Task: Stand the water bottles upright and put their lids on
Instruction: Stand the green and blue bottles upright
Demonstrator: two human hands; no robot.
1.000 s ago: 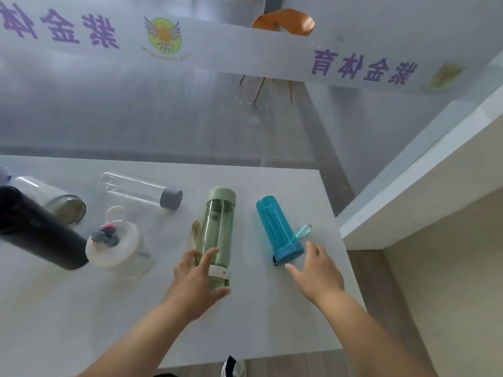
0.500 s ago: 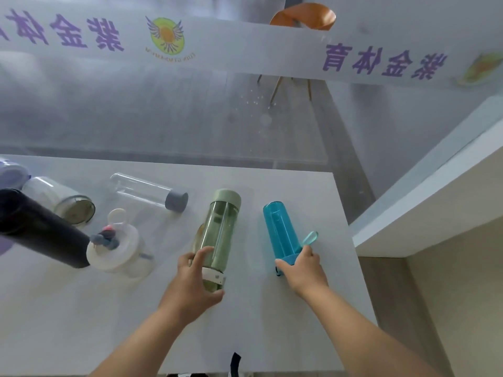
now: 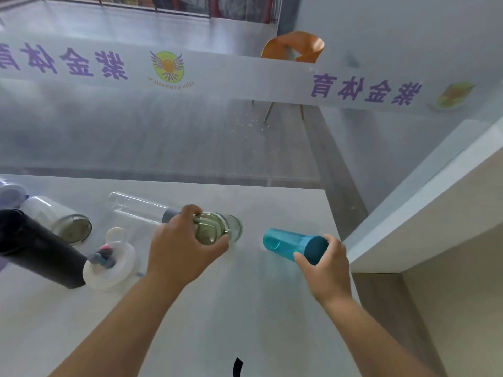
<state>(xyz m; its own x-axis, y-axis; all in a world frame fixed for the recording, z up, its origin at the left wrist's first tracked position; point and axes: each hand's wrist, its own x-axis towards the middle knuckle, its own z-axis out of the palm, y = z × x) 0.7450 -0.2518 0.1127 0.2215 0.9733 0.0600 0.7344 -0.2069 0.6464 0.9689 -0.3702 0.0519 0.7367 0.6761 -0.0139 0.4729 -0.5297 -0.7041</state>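
Note:
My left hand (image 3: 182, 248) grips the lid end of the green bottle (image 3: 217, 228), which is tipped up so I look down on its lid. My right hand (image 3: 326, 261) holds the dark blue lid end of the blue bottle (image 3: 288, 243), lifted and slanting to the left above the white table (image 3: 245, 308). A clear bottle with a grey cap (image 3: 138, 208) lies on its side behind my left hand. A black bottle (image 3: 38, 248), a white lidded bottle (image 3: 111, 265) and a frosted bottle (image 3: 57, 219) sit at the left.
A pale blue object (image 3: 11, 191) sits at the table's far left edge. A glass partition with purple lettering stands behind the table, and an orange chair (image 3: 294, 47) is beyond it. A white ledge (image 3: 408, 213) rises just right of the table.
Both bottles lay flat on the table earlier. My left hand has tipped the green bottle up on end, and my right hand has lifted the blue bottle by its lid end.

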